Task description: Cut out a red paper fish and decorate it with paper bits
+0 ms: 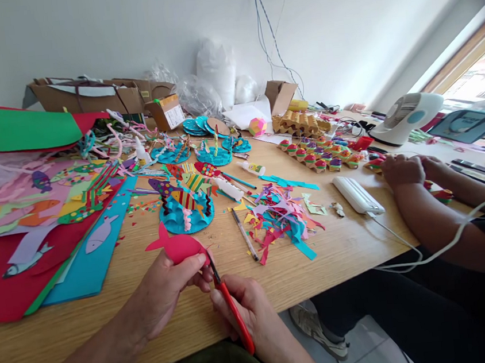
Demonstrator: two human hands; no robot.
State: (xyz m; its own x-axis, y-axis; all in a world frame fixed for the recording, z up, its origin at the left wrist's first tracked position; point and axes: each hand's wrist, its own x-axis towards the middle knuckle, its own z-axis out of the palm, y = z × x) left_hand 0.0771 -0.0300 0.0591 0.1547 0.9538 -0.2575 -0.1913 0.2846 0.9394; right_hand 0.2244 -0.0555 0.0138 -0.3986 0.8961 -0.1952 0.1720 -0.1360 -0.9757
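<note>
My left hand (167, 285) pinches a red paper fish (182, 246) between thumb and fingers, its tail pointing left. In my right hand (248, 299) is a pair of scissors (236, 315) with red handles. The dark blades meet the right end of the fish, close to my left fingertips; how far they are apart I cannot tell. Just beyond the fish stands a blue round base (194, 221) carrying several patterned paper fish (186, 198). A pen (245, 236) lies to the right of it, beside a heap of colourful paper scraps (278, 212).
Stacked coloured paper (79, 276) and cut fish cover the left side. Glue bottles (228, 189) lie mid-table. A white power bank (357, 194) with a cable sits at right, near a co-worker's hands (404, 171). Painted egg cartons (320, 153), a fan (411, 116) and boxes (86, 97) stand farther back.
</note>
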